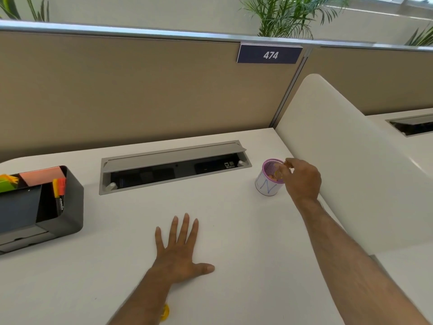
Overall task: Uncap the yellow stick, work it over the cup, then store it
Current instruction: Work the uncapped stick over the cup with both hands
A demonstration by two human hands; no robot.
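A white cup (267, 186) with a purple mesh rim and blue scribbles stands at the desk's right. My right hand (303, 178) reaches over its rim with fingertips pinched on a small yellow-orange piece (287, 163). More orange shows inside the cup. I cannot tell whether this piece is the yellow stick. My left hand (180, 249) lies flat on the desk, fingers spread, holding nothing. A yellow object (165, 311) peeks out from under my left forearm at the front edge.
A dark desk organiser (70, 207) at the left holds sticky notes and yellow and orange markers (58, 191). An open grey cable tray (173, 165) runs along the back. A white curved divider (351, 160) rises right of the cup.
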